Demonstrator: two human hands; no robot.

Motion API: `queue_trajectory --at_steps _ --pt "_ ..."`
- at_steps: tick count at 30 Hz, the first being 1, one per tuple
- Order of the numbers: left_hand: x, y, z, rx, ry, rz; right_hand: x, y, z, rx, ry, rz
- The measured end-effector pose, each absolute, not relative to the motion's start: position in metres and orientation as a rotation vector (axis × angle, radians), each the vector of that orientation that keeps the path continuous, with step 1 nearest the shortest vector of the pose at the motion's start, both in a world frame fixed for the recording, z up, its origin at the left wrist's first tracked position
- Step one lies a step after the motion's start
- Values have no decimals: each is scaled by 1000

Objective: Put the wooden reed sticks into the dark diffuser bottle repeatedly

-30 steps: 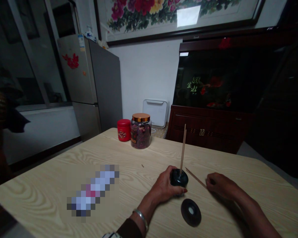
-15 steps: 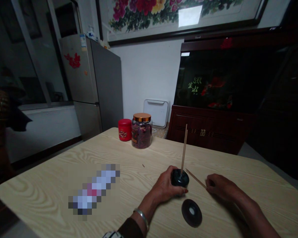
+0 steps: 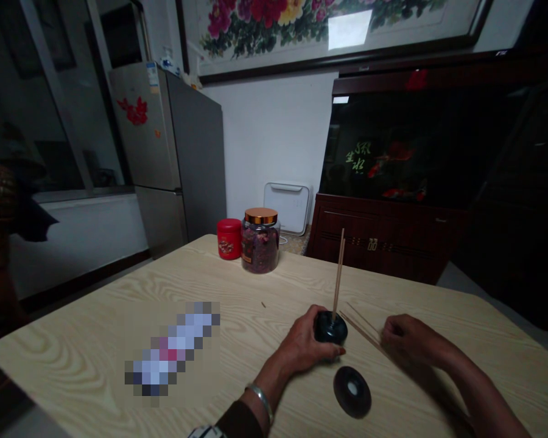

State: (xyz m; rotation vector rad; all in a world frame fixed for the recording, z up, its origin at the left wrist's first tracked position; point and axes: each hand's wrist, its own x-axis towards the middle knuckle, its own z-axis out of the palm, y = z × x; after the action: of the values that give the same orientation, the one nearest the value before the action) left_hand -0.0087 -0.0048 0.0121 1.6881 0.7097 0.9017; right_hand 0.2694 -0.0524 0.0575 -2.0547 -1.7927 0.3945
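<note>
Okay, so here's how your setup looked. Your left hand [image 3: 304, 340] was wrapped around a glossy black round holder [image 3: 331, 327], with the fingers [image 3: 324, 351] curled snugly around its side and pressed against it. Two thin wooden sticks [image 3: 338, 274] stood in the top of the holder, pretty much upright with a slight lean, and the holder sat right by the near side of the counter's middle.

Your right hand [image 3: 411, 342] was just beside it, with the fingers [image 3: 391, 330] bunched up and curled at the ends of a few loose wooden sticks [image 3: 363, 328] lying at an angle on the counter. Honestly, I can't tell if those fingers were pinching the sticks or only touching them, because that bit is too dark and blurry.

A dark round disc [image 3: 352, 392] with a pale center lay flat just below the holder, between your hands. You also had a metal bangle [image 3: 260, 401] on your left wrist. Farther along the pale wood-grain counter [image 3: 73, 359], there was a red tin [image 3: 229, 239] right next to a glass jar of dried flowers [image 3: 260, 249] with a copper lid.
</note>
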Motion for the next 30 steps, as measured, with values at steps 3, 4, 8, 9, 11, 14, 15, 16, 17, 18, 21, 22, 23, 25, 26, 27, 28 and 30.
queue_trajectory --at_steps 3,4,8,9,11,14,15,16,17,18,21,22,23,25,26,27,28,30 --pt "-8 -4 11 1696 701 904 267 -59 91 -1760 -1616 417" --pt "-8 -3 10 1695 695 902 263 -63 104 -1641 -1448 375" --pt "-8 -3 9 1684 690 896 225 -76 140 -1167 -831 267" --pt "-8 -3 9 1687 693 899 214 -77 143 -1066 -782 289" --pt "-7 -3 9 1683 696 904 195 -76 144 -945 -764 328" --pt "-7 -3 9 1679 699 900 179 -72 137 -941 -810 355" --pt "-7 -3 10 1681 701 899 177 -71 134 -956 -826 358" --pt "-8 -3 10 1687 703 897 176 -70 131 -973 -845 362" --pt "-8 -4 11 1693 705 897 175 -69 129 -991 -863 363" --pt "-8 -4 11 1698 706 898 175 -68 126 -1008 -883 362" --pt "-9 -4 12 1716 714 897 172 -66 121 -1061 -957 355" --pt "-9 -4 13 1721 721 896 171 -65 119 -1078 -988 357" --pt "-9 -4 13 1725 727 896 170 -64 117 -1097 -1020 364" --pt "-9 -4 13 1721 721 897 167 -62 112 -1139 -1094 397" --pt "-9 -4 13 1716 712 899 165 -61 109 -1160 -1133 418" --pt "-9 -4 13 1711 704 902 164 -60 106 -1183 -1171 441" --pt "-9 -4 13 1709 697 904 162 -58 102 -1208 -1206 464" --pt "-9 -4 12 1713 699 909 158 -55 96 -1256 -1263 502"
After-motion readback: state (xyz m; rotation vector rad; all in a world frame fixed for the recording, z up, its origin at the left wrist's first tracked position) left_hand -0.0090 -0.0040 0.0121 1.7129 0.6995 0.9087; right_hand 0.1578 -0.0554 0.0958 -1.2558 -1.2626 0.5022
